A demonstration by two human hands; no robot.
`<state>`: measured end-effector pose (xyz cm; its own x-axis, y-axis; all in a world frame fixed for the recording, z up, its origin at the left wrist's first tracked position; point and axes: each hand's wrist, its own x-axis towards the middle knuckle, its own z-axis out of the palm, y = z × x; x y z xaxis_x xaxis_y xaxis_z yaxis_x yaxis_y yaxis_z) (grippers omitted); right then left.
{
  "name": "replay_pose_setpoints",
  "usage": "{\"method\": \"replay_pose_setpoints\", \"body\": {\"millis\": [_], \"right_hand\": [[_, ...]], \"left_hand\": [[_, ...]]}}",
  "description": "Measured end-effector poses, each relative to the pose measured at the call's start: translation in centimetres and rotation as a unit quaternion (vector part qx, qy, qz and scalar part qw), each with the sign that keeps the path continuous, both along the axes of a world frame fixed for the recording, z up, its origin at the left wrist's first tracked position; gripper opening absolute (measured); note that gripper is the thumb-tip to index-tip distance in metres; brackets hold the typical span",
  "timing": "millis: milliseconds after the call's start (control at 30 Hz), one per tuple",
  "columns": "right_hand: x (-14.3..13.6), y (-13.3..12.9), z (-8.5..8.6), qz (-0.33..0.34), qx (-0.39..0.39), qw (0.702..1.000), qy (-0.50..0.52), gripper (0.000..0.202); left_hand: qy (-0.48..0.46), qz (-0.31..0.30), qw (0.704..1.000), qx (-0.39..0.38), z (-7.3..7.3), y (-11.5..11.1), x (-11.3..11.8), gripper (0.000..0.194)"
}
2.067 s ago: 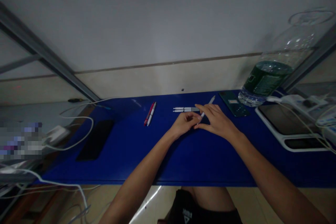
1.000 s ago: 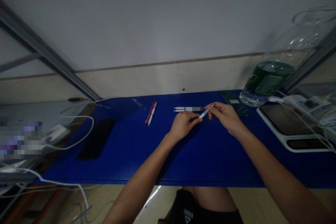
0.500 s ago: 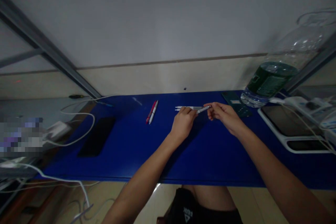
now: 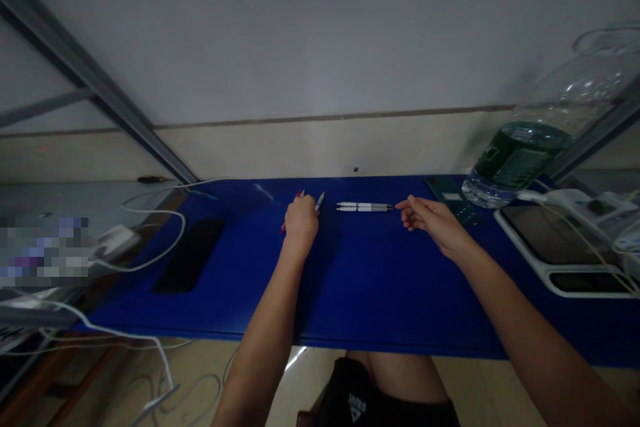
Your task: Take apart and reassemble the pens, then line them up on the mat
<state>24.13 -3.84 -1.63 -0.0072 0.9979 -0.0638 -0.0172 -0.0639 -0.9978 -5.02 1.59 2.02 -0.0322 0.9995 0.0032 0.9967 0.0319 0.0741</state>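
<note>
My left hand (image 4: 301, 217) is closed around a white and grey pen (image 4: 320, 201), whose tip sticks out past the fingers. It is over the red pen (image 4: 283, 227) and a white pen beside it, which it mostly covers. Two white pens (image 4: 364, 206) lie side by side, level, in the middle of the blue tabletop (image 4: 360, 280). Just right of their dark ends is my right hand (image 4: 425, 217), holding nothing, its fingers loosely bent and apart.
A black phone (image 4: 189, 257) lies at the left, near a white cable (image 4: 181, 220). On the right are a teal phone (image 4: 453, 197), a large clear bottle (image 4: 520, 157) with a green label and a white scale (image 4: 555, 240). A wall stands behind the table.
My left hand has moved left with the pen, from the pair of white pens to the red and white pens. The right hand stays nearly in place and no longer touches the pen.
</note>
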Motion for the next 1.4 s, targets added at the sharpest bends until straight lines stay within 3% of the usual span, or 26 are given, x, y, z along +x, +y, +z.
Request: {"method": "replay_pose_setpoints", "body": {"millis": [200, 900, 1400], "right_hand": [[-0.1, 0.0, 0.1, 0.007, 0.014, 0.999, -0.043, 0.053], [-0.4, 0.0, 0.2, 0.004, 0.023, 0.997, -0.077, 0.05], [-0.2, 0.1, 0.1, 0.003, 0.03, 0.996, -0.089, 0.049]], "left_hand": [[-0.012, 0.018, 1.0, -0.001, -0.6, 0.5, -0.5, 0.02], [-0.042, 0.099, 0.994, 0.028, -0.2, 0.7, -1.8, 0.026], [0.013, 0.119, 0.992, 0.041, 0.3, 0.4, -2.5, 0.035]]}}
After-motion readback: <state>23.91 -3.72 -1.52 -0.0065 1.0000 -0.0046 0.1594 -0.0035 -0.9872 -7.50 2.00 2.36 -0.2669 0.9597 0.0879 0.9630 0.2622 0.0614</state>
